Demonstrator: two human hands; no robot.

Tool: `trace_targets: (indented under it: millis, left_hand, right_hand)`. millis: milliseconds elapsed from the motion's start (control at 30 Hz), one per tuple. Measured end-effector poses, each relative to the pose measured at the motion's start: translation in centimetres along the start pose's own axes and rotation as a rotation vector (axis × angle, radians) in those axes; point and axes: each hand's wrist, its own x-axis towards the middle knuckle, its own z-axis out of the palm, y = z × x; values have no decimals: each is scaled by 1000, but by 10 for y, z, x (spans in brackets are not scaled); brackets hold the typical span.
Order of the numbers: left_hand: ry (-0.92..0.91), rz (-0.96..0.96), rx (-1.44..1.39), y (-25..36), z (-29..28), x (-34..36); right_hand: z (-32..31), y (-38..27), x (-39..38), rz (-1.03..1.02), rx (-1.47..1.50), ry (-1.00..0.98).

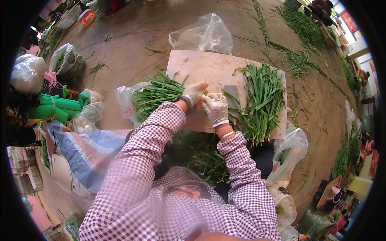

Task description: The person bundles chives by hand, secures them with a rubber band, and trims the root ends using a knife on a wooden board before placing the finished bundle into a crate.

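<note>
Nearest the camera, I am seeing both forearms in purple-and-white checked sleeves reaching away from the body toward the cutting board, a pale rectangular slab lying on the brown ground. I am using this board as the reference for all positions.

At the board's near edge, the left hand, in a thin pale glove, is curling closed around the cut ends of a bunch of green leaves; the bunch is lying across the board's left near corner and extending off it to the left. A dark band is sitting on that wrist.

Touching it on the right, the right hand, also gloved, is closing its fingers on something small and reddish between the two hands; I cannot tell what this item is. A silver bangle is circling that wrist.

Just right of the hands, a flat grey blade is lying on the board. Beyond it, a loose pile of long green leaves is covering the board's right part and hanging over its near edge.

Below the board's near edge, more greens are lying in the lap.

Behind the board's far edge, a clear plastic bag is standing on the ground.
</note>
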Motion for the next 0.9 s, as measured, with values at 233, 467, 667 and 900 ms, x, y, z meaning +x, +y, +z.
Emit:
trace_targets:
  millis: [233, 467, 667, 900]
  left_hand:
    - [-40, -64, -114, -15, -3, 11]
    - [-70, -98, 120, -15, 2, 35]
    - [-62, -65, 165, -17, 0, 35]
    - [-621, 38, 261, 10, -37, 59]
  right_hand:
    - [18, 2, 1, -94, 15, -94]
    - [26, 6, -6, -125, -28, -32]
    - [27, 2, -5, -135, -48, -47]
    - [5, -23, 21, -389, -286, -175]
